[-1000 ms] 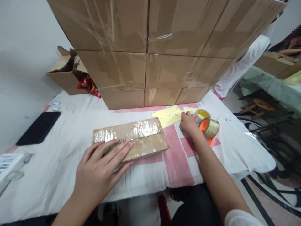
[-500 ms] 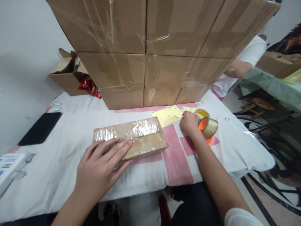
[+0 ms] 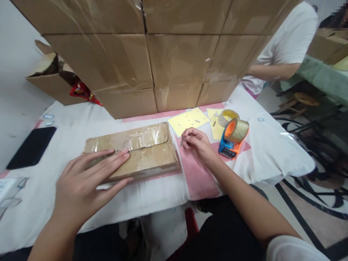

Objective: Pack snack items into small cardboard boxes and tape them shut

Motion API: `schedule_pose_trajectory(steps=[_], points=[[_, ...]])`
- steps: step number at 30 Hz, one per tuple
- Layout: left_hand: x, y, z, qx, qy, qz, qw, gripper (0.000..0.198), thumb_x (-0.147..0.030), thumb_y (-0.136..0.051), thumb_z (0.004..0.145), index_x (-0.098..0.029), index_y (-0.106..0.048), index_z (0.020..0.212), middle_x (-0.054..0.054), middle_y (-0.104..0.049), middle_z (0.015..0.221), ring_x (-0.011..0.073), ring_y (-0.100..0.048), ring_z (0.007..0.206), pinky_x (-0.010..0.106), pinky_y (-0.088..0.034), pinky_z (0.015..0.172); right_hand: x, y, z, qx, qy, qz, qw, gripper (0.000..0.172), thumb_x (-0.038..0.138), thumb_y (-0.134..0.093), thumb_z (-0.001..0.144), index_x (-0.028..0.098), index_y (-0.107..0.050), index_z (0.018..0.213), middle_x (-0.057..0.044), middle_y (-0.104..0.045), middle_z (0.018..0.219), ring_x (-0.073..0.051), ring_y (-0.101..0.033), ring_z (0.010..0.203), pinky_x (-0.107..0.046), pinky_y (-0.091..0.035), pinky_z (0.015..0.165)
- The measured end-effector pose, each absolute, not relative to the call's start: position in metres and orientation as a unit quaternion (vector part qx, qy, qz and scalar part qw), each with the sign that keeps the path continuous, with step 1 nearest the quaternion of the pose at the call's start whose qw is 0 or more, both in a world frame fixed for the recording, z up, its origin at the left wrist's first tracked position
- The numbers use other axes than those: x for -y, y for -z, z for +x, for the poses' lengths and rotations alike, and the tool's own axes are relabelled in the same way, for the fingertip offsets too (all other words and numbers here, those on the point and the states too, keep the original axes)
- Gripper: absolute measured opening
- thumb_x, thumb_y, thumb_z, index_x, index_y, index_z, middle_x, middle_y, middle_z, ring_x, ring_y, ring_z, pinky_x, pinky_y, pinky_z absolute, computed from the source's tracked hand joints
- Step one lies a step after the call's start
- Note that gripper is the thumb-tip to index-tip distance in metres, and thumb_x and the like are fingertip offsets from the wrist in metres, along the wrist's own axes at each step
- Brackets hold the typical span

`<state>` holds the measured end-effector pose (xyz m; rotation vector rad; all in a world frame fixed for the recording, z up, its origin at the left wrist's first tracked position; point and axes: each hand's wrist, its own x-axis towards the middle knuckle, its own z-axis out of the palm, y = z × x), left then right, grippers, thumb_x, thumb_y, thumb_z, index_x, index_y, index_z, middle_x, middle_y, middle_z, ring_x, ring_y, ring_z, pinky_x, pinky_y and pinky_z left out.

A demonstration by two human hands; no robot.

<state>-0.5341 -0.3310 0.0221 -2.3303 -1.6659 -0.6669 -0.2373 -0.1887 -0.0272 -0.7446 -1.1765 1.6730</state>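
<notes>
Brown cardboard, closed and taped over: the box (image 3: 152, 154) lies flat on the cloth-covered bench (image 3: 274, 148), in front of the stack (image 3: 179, 65) and apart from it, long side slightly askew.

Left hand (image 3: 91, 174): wide, fingers spread over the box's left end, thumb along the near edge; resting on it, not gripping round it. Right hand (image 3: 196, 145): narrow, fingers curled, tips drawn together, just off the box's right end. Cannot tell whether a small bit is pinched there.

Handling (judged): walls stiff enough to stand square, top likely to give a little along the seam. Weight unknown, contents hidden; probably manageable by hand. Glossy tape on top may be slippery; bare card should grip better. Best hold: both short ends, low on the walls, palms facing inward; avoid lifting by the lip of the seam.

Right of the box: yellow sheets (image 3: 185, 122), a loose roll (image 3: 221, 119), and the blue-and-orange dispenser (image 3: 223, 144), well clear of it.
</notes>
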Motion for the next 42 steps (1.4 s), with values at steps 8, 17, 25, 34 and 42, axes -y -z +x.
schedule_pose_trajectory(steps=[8, 17, 25, 34, 42], points=[[0.33, -0.024, -0.526, 0.541, 0.189, -0.808, 0.135, 0.06, -0.041, -0.073, 0.085, -0.036, -0.052, 0.141, -0.003, -0.072, 0.125, 0.0278, -0.063, 0.12, 0.047, -0.052, 0.094, 0.19, 0.03, -0.237, 0.512, -0.703, -0.296, 0.395, 0.019, 0.025, -0.069, 0.075, 0.021, -0.054, 0.085, 0.005, -0.055, 0.068, -0.012, -0.055, 0.059, -0.024, -0.037, 0.056], [0.326, -0.024, -0.521, 0.53, 0.217, -0.806, 0.149, 0.063, -0.038, -0.079, 0.08, -0.033, -0.057, 0.139, 0.0, -0.073, 0.122, 0.0317, -0.066, 0.114, 0.048, -0.053, 0.092, 0.184, 0.048, -0.218, 0.827, -0.316, -0.38, 0.268, 0.018, 0.013, -0.06, 0.083, 0.018, -0.068, 0.099, -0.007, -0.056, 0.101, -0.022, -0.054, 0.097, -0.036, -0.043, 0.088], [0.325, -0.021, -0.521, 0.52, 0.241, -0.804, 0.161, 0.064, -0.038, -0.08, 0.078, -0.032, -0.058, 0.138, 0.003, -0.074, 0.12, 0.0347, -0.068, 0.109, 0.051, -0.053, 0.088, 0.184, 0.054, -0.224, 0.863, -0.25, -0.401, 0.181, 0.022, 0.001, -0.05, 0.082, 0.017, -0.062, 0.091, -0.008, -0.058, 0.1, -0.023, -0.051, 0.1, -0.035, -0.042, 0.088], [0.324, -0.021, -0.52, 0.517, 0.24, -0.806, 0.16, 0.065, -0.038, -0.08, 0.078, -0.032, -0.058, 0.138, 0.002, -0.074, 0.12, 0.0345, -0.068, 0.109, 0.05, -0.054, 0.086, 0.182, 0.055, -0.223, 0.864, -0.25, -0.387, 0.202, 0.015, 0.004, -0.051, 0.084, 0.018, -0.057, 0.085, -0.007, -0.057, 0.094, -0.023, -0.051, 0.095, -0.034, -0.041, 0.083], [0.324, -0.021, -0.525, 0.527, 0.252, -0.799, 0.145, 0.064, -0.039, -0.08, 0.078, -0.034, -0.058, 0.138, 0.003, -0.073, 0.121, 0.0343, -0.068, 0.11, 0.052, -0.053, 0.089, 0.188, 0.046, -0.23, 0.796, -0.31, -0.434, 0.288, 0.014, 0.006, -0.049, 0.084, 0.019, -0.052, 0.082, -0.003, -0.058, 0.078, -0.019, -0.052, 0.076, -0.029, -0.037, 0.068]])
